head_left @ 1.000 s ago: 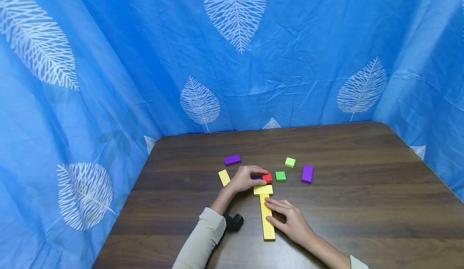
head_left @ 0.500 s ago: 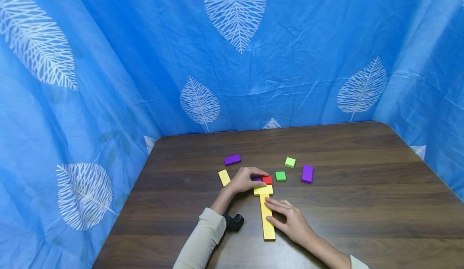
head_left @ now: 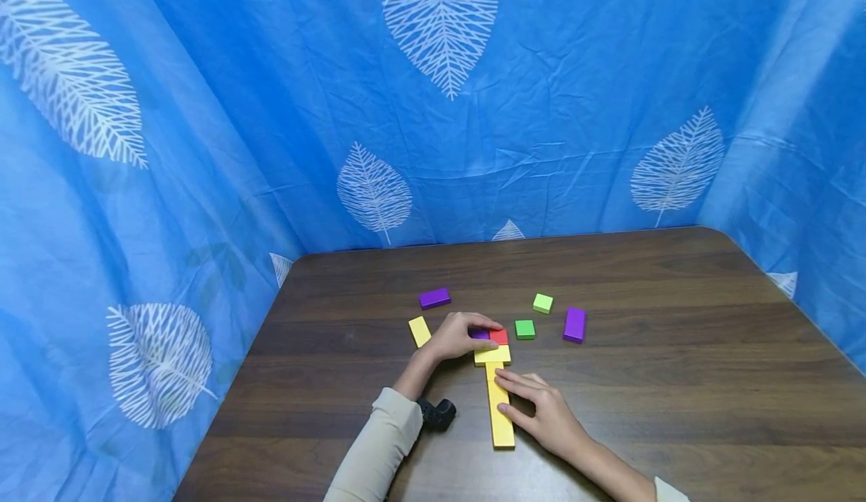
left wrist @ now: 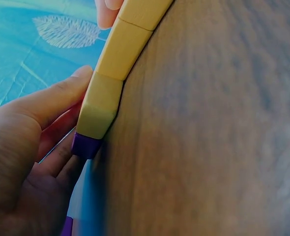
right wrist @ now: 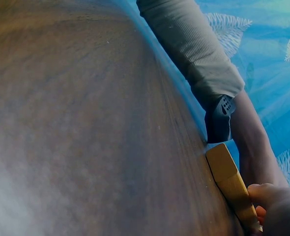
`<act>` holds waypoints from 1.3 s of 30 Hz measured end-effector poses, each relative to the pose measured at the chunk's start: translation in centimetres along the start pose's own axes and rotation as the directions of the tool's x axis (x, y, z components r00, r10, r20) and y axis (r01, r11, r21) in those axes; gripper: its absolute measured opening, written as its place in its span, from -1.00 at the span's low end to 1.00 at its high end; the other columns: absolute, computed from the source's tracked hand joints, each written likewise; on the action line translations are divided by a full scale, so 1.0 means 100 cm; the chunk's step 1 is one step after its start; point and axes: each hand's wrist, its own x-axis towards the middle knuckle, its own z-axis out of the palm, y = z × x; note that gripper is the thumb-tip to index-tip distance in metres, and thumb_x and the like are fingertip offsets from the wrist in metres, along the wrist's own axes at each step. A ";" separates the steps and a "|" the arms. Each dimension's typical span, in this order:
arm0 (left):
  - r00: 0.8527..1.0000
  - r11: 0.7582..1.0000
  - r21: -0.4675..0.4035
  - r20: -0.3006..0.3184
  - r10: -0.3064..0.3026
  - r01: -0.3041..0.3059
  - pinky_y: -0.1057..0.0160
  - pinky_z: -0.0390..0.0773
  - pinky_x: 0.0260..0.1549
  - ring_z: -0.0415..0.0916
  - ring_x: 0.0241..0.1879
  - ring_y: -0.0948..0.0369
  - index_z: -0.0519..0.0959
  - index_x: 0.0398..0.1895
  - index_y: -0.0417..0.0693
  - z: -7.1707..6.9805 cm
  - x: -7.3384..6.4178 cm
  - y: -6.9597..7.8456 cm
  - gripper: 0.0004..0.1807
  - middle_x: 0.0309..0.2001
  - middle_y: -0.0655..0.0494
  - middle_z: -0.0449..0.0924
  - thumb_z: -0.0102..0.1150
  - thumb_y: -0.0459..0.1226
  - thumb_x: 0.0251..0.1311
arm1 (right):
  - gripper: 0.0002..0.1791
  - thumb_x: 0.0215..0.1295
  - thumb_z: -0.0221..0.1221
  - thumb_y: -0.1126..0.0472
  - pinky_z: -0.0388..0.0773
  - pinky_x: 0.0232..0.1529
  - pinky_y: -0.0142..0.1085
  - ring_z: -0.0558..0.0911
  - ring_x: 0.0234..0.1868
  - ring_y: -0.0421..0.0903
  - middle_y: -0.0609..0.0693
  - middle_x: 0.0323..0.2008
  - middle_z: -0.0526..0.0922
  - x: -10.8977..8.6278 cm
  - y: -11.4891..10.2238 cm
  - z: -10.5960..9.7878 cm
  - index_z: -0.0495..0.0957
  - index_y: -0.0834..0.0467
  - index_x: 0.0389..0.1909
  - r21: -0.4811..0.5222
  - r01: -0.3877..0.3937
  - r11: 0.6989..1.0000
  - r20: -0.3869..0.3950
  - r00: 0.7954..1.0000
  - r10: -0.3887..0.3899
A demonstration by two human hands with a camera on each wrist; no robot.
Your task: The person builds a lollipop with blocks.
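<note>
My left hand [head_left: 455, 337] pinches a red block [head_left: 499, 336] between thumb and fingertips, its index finger along the far edge. That block lies flush beside a purple block [head_left: 480, 334], partly covered by the hand. Both adjoin the back of a crosswise yellow block [head_left: 492, 355]. From there a line of yellow blocks [head_left: 502, 423] runs toward me. My right hand [head_left: 546, 412] has its thumb and extended fingertips resting on the right side of that line. In the right wrist view the thumb [right wrist: 263, 192] is against the yellow wood.
Loose blocks lie around: purple [head_left: 434, 298] and yellow [head_left: 419, 331] at left, green [head_left: 525, 329], light green [head_left: 543, 303] and another purple one [head_left: 574, 325] at right. A black wrist device [head_left: 440, 415] sits below the left forearm. Blue leaf-print curtain [head_left: 541, 111] borders the brown table [head_left: 676, 352].
The red block has shifted slightly toward me, up against the crosswise yellow block and level with the purple one. The right hand has stayed in place on the yellow line.
</note>
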 end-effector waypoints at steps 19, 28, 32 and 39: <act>0.997 0.998 0.038 -0.059 0.053 -0.051 0.40 0.38 0.01 0.45 0.03 0.34 0.60 0.00 -0.02 -0.012 0.003 0.004 -0.58 -0.02 0.17 0.58 0.32 -0.12 0.04 | -0.56 -0.06 0.40 0.21 0.35 -0.02 -0.56 0.54 -0.09 -0.19 -0.09 0.03 0.58 -0.001 -0.001 0.002 0.63 0.16 -0.06 -0.036 -0.059 0.998 -0.043 0.997 0.058; 0.944 0.999 0.018 -0.328 0.034 -0.030 0.20 0.43 0.02 0.44 0.05 0.25 0.59 -0.01 -0.11 -0.026 -0.033 -0.009 -0.56 0.00 0.13 0.56 0.31 -0.12 0.05 | -0.54 -0.08 0.41 0.16 0.39 -0.04 -0.52 0.54 -0.09 -0.20 -0.14 0.01 0.59 -0.014 -0.009 0.008 0.64 0.11 -0.06 -0.066 -0.129 0.990 -0.051 0.991 0.125; 0.907 0.999 -0.007 -0.419 -0.045 0.046 0.12 0.40 0.06 0.42 0.08 0.23 0.59 0.01 -0.06 -0.036 -0.053 -0.018 -0.55 0.03 0.16 0.55 0.34 -0.12 0.02 | -0.55 -0.10 0.42 0.17 0.16 0.03 -0.71 0.54 -0.08 -0.22 -0.15 0.02 0.58 -0.014 -0.007 0.005 0.65 0.12 -0.08 -0.051 -0.117 0.992 -0.039 0.993 0.115; 0.879 0.981 -0.030 -0.441 -0.183 0.190 0.01 0.31 0.12 0.37 0.14 0.11 0.51 0.13 -0.07 -0.061 -0.086 -0.037 -0.42 0.12 0.08 0.48 0.35 -0.10 -0.01 | -0.55 -0.09 0.41 0.19 0.17 0.03 -0.71 0.53 -0.09 -0.24 -0.13 0.02 0.58 -0.004 -0.006 0.007 0.64 0.12 -0.07 -0.041 -0.052 0.998 -0.029 0.998 0.051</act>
